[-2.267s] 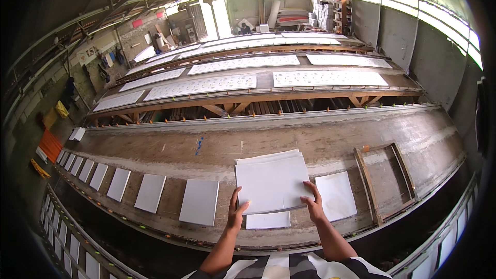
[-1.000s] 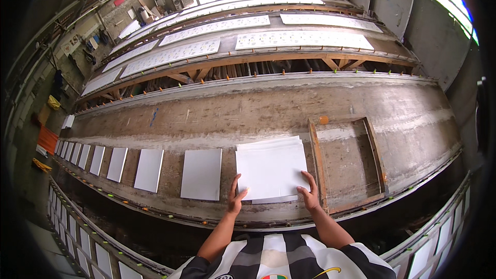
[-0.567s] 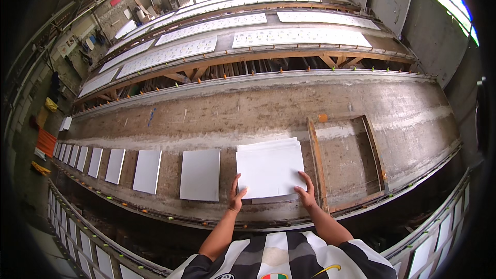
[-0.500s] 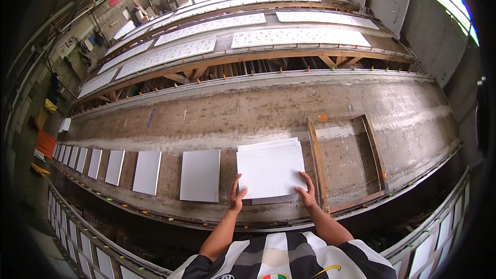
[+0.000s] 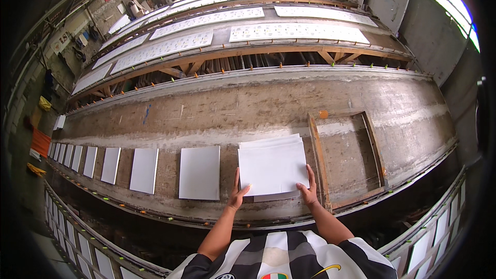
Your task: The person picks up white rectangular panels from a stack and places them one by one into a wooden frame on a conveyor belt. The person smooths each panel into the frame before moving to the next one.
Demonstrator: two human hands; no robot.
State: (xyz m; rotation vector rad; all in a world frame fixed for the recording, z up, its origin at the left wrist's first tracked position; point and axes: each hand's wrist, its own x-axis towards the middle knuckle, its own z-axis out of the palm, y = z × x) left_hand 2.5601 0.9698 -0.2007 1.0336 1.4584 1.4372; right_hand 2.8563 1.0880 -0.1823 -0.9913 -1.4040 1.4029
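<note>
Between my hands is a stack of white sheets (image 5: 273,168), its upper layers slightly fanned at the far edge. My left hand (image 5: 237,192) grips the near left edge, thumb on top. At the near right edge my right hand (image 5: 309,188) does the same, with its fingers along the side. Another pale sheet (image 5: 276,196) shows under the stack's near edge, on the long brown table (image 5: 222,108). To the left lies a flat white rectangular panel (image 5: 199,173), apart from the stack.
A wooden frame (image 5: 318,160) lies just right of the stack. Several white panels (image 5: 143,170) run in a spaced row to the left. Small pegs line the table's edges. Beyond, more tables carry long printed white strips (image 5: 299,33).
The stack has been shifted slightly, its near edge a little higher in view. The fingers of both hands now reach farther up its sides. The view has tilted slightly.
</note>
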